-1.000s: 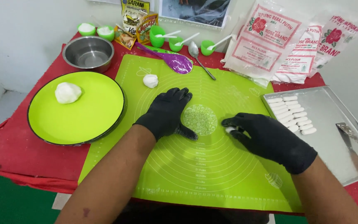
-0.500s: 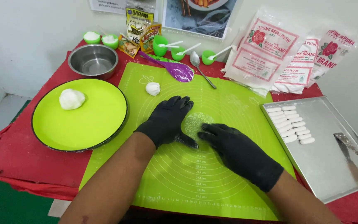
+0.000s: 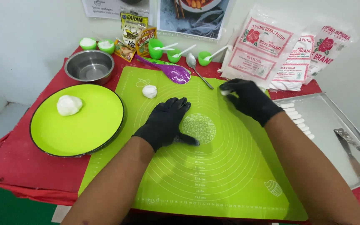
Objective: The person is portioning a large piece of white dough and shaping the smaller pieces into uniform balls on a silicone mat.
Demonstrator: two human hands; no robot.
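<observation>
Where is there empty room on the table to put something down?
The green mat is bare near its front edge, below the left hand. The green plate is bare beside the dough ball. The metal tray has room between the white sticks and the scraper. The back row is crowded.

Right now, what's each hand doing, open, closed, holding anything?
Left hand: open, flat on the green mat, holding nothing.
Right hand: closed, pinching a small white dough piece.
</observation>
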